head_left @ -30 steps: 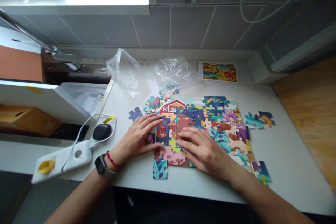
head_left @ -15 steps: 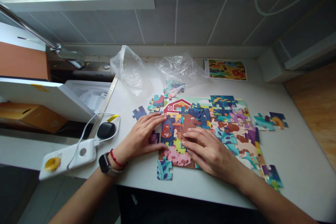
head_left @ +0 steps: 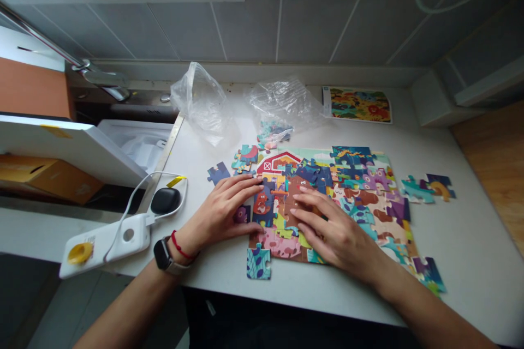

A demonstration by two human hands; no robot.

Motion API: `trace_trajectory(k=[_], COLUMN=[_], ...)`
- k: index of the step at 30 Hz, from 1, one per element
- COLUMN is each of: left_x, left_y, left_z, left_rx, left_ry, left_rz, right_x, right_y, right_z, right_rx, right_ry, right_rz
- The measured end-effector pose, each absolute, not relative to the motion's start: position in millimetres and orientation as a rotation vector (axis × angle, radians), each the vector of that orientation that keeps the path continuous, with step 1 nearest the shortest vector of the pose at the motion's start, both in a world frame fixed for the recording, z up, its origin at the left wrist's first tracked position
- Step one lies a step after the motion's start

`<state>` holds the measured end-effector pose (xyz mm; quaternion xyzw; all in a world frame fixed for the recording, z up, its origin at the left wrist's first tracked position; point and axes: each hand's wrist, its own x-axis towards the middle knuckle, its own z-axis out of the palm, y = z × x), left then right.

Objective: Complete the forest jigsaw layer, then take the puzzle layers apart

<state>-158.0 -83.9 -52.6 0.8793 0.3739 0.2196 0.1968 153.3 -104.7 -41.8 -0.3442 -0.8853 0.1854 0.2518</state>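
Observation:
A farm-picture jigsaw puzzle with a red barn top lies on the white counter, loose pieces resting over parts of it. At its left edge my left hand is flat, thumb and fingers apart, fingertips at the side of a dark blue piece with an orange figure. A purple-and-dark piece shows between that thumb and forefinger. My right hand rests over the middle, fingers spread, fingertips touching brown pieces; its palm hides the puzzle beneath. A teal leaf-patterned piece sits at the lower left corner.
Crumpled clear plastic bags lie behind the puzzle, near a picture card. More loose pieces lie to the right. On the left are a white power strip with a black plug, and a sink with boxes.
My right hand has slid slightly right across the puzzle, its fingers a little more spread. My left hand keeps its place. The whole view has shifted a little.

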Motion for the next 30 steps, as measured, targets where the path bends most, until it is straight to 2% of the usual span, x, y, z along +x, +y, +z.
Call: trace_trajectory(k=[30], left_x=[-150.5], left_y=[-81.2], left_z=[-57.8], left_rx=[2.591], left_ry=[1.108], left_rz=[0.572], right_x=[150.9], right_y=[-108.5], right_z=[-41.5], right_rx=[-1.006], right_ry=[-2.414], right_rz=[0.611])
